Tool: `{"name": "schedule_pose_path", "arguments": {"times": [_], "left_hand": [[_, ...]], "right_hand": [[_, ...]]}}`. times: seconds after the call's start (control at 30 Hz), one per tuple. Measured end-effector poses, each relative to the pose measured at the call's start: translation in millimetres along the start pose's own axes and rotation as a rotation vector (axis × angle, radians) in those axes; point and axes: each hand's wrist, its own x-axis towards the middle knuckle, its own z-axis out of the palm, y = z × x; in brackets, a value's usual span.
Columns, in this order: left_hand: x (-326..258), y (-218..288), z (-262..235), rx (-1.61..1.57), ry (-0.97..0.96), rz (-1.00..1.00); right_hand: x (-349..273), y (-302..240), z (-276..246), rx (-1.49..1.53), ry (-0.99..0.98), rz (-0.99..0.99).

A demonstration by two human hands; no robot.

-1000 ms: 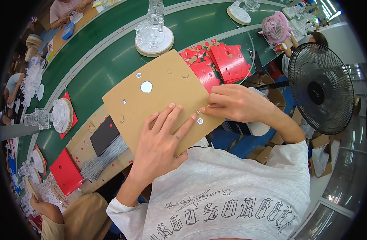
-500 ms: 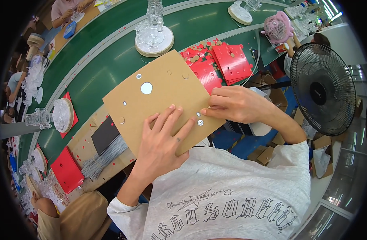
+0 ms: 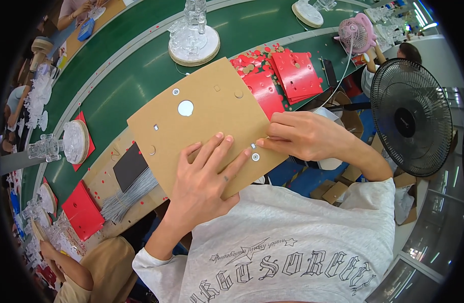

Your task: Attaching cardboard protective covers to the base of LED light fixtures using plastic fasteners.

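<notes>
A brown cardboard sheet [image 3: 214,111] lies tilted in front of me. Through it are cut one large round hole, small holes and a few curved slits. My left hand [image 3: 204,179] rests flat on its near part with the fingers spread. At the sheet's right side my right hand [image 3: 307,135] has thumb and forefinger pinched together, just beside a small square hole and a ringed round hole. Whatever is between those fingertips is too small and too covered to make out.
Red punched sheets [image 3: 296,76] and loose red discs lie beyond the board on the green table [image 3: 136,76]. A clear figure on a round white base [image 3: 194,48] stands behind. Thin wires [image 3: 131,197] and a black sheet [image 3: 130,167] lie left. A black fan [image 3: 411,118] stands right.
Both hands keep nearly the same places on the cardboard, and the right fingertips are still pinched by the small square hole. The view has shifted slightly. At lower left, another person's arm has moved.
</notes>
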Motion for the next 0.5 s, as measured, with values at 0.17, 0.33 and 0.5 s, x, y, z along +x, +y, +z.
{"name": "schedule_pose_path", "arguments": {"times": [0.17, 0.33, 0.5], "left_hand": [[2, -1, -5, -0.031, -0.053, -0.009], [1, -8, -7, -0.064, -0.048, 0.003], [-3, -11, -9, -0.064, -0.072, 0.011]], "right_hand": [[1, 0, 1, -0.028, -0.048, -0.017], [4, -3, 0, -0.1, -0.093, -0.074], [6, -7, 4, 0.031, -0.051, -0.026]]}}
